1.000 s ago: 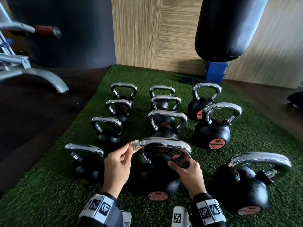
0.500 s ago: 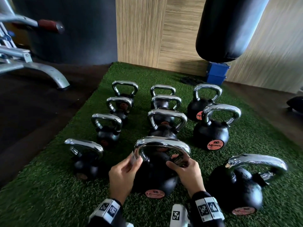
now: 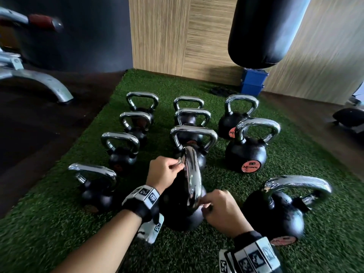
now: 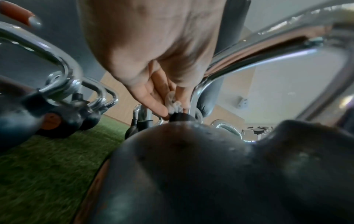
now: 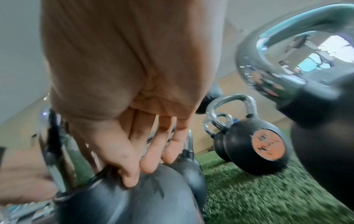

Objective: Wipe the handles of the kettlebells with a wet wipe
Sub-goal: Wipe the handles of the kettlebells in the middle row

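Left hand (image 3: 164, 173) up at the far end of the kettlebell (image 3: 180, 209) handle (image 3: 192, 178), fingers curled, pinching a crumpled white wipe (image 4: 173, 104) against the chrome, thumb (image 4: 151, 100) alongside. Right hand (image 3: 222, 211) at the near end of the same handle, fingers (image 5: 153, 153) bent, tips on the black body by the handle's root; whether actually gripping, cannot tell. Kettlebell on the turf (image 3: 59, 233), front middle of the group, handle seen edge-on, running away from the person. To its right, a larger bell (image 3: 275, 213) with an orange base disc; to its left, a smaller bell (image 3: 94, 192). Behind it, more chrome-handled bells in three rows on the same turf, nearest one (image 3: 194, 138) just past the left hand. Further back from the kettlebell, a wood-grain wall (image 3: 177, 36), a hanging black punching bag (image 3: 264, 30) and a blue box (image 3: 253, 82) beneath that. Off to the far left, grey bench legs (image 3: 43, 83) on dark floor. Tagged bands on both wrists.
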Tool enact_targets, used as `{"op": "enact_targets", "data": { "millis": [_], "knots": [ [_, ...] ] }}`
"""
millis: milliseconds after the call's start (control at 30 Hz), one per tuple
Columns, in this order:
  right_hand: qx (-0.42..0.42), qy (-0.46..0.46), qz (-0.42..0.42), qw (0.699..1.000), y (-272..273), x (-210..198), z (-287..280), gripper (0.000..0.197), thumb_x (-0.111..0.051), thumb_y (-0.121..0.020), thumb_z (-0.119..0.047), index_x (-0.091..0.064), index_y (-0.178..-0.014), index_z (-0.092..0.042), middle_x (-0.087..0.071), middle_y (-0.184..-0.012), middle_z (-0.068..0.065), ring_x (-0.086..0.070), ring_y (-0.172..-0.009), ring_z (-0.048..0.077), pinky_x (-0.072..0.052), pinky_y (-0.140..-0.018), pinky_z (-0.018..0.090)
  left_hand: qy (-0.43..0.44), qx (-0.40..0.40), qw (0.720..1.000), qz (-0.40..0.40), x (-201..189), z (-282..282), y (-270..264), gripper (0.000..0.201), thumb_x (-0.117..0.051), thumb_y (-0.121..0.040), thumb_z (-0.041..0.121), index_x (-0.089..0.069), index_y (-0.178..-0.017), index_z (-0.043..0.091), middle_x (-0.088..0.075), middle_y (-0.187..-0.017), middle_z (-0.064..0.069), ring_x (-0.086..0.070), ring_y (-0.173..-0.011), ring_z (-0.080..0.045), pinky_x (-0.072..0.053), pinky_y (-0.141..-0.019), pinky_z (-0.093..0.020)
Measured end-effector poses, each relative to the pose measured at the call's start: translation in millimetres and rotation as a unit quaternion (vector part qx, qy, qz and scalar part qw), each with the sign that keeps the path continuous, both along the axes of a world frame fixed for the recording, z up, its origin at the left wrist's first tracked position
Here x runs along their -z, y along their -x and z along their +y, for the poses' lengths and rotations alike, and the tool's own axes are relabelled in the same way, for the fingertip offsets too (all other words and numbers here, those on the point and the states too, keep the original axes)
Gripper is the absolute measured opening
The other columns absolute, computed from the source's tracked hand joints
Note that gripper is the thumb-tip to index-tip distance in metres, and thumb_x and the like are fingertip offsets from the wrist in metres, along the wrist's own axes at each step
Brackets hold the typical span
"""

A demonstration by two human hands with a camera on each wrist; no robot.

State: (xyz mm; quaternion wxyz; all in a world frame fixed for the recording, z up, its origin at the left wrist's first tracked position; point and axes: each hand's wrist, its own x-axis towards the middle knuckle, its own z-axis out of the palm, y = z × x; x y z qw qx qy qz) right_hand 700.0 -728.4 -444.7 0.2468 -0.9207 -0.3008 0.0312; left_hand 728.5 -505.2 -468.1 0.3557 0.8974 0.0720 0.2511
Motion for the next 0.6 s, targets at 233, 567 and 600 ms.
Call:
{"op": "enact_targets", "data": {
  "millis": [233, 567, 600],
  "knots": [
    [0.052, -0.108, 0.031, 0.992, -43.9, 6.6, 26.9, 0.019, -0.073, -0.078, -0.014, -0.070, -0.082, -0.032, -0.065, -0.081, -0.009, -0.054, -0.072, -0.003, -0.041, -0.068, 0.016, 0.127, 0.085, 0.982, 0.107, 8.1, 18.6, -7.4, 0.019, -0.077, -0.092, 0.031, -0.081, -0.108, 0.022, -0.079, -0.110, 0.008, -0.070, -0.108, -0.003, -0.051, -0.096, -0.018],
    [0.093, -0.166, 0.219, 0.957, -55.2, 58.5, 46.1, 0.053, -0.061, -0.096, -0.028, -0.047, -0.146, -0.020, -0.049, -0.142, 0.009, -0.045, -0.136, 0.022, -0.035, -0.117, 0.043, 0.253, 0.113, 0.960, 0.027, -16.5, 8.5, -10.8, 0.026, -0.072, -0.083, 0.047, -0.082, -0.098, 0.028, -0.082, -0.093, 0.000, -0.077, -0.100, -0.021, -0.058, -0.099, -0.052],
    [0.099, -0.164, 0.220, 0.957, -55.6, 58.8, 46.0, 0.054, -0.061, -0.096, -0.029, -0.046, -0.147, -0.022, -0.047, -0.143, 0.006, -0.042, -0.137, 0.019, -0.033, -0.118, 0.041, 0.264, 0.119, 0.957, 0.022, -17.4, 7.3, -12.5, 0.023, -0.072, -0.082, 0.048, -0.083, -0.093, 0.031, -0.082, -0.095, -0.002, -0.077, -0.102, -0.024, -0.057, -0.099, -0.053]
  ]
}}
